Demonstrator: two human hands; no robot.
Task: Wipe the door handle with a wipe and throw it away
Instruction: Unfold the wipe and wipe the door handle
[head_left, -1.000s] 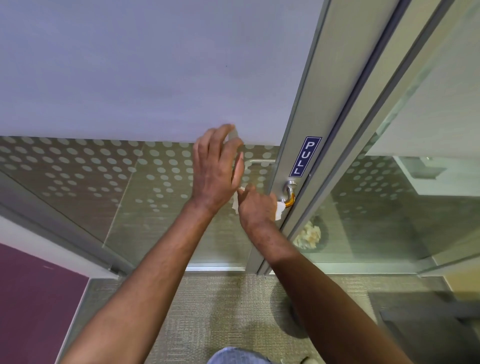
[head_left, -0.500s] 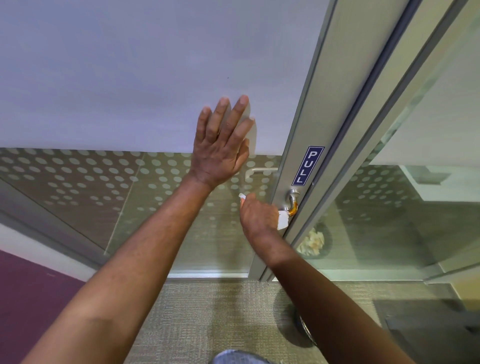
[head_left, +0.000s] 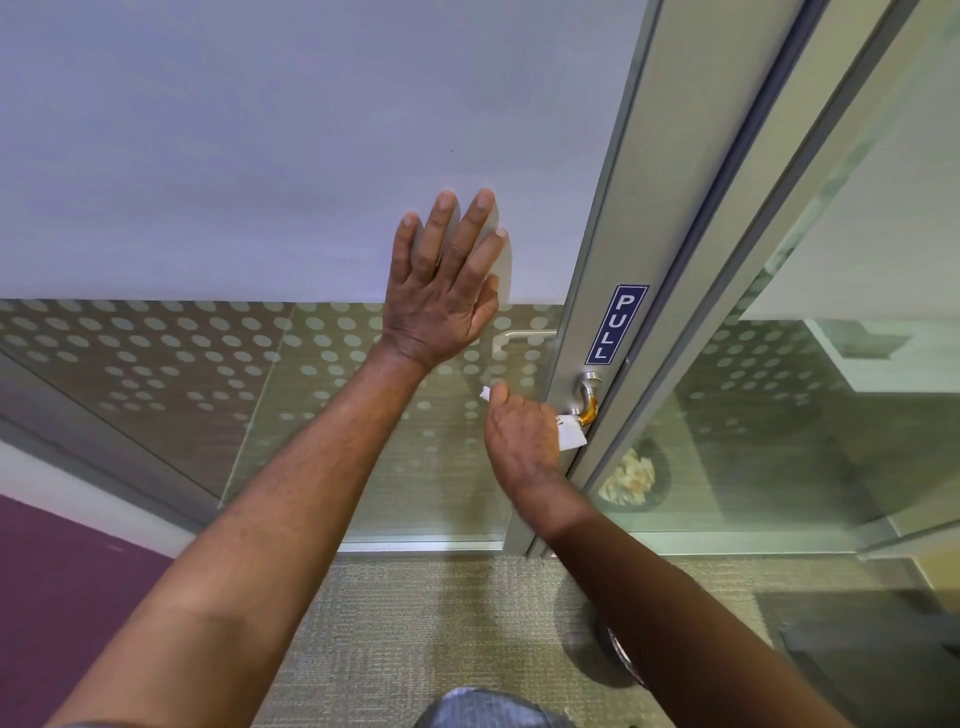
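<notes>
A silver lever door handle (head_left: 587, 396) juts from the grey metal stile of a glass door, below a blue PULL sign (head_left: 616, 323). My right hand (head_left: 522, 435) is wrapped around the lever's grip with a white wipe (head_left: 571, 434) bunched between palm and metal; the wipe's ends stick out on both sides of the fist. My left hand (head_left: 441, 280) lies flat on the frosted door panel (head_left: 260, 156), fingers spread, up and to the left of the handle. Most of the lever is hidden under my right hand.
A dark bin (head_left: 631, 478) holding crumpled paper shows through the glass, low and right of the handle. The dotted lower glass (head_left: 156, 364), beige carpet (head_left: 426, 623) and a purple wall (head_left: 47, 597) at the left surround the spot. A second dark round bin's rim (head_left: 618, 649) peeks from under my right forearm.
My left hand rose from beside the handle and flattened against the frosted panel. My right hand stayed gripped on the handle with the wipe.
</notes>
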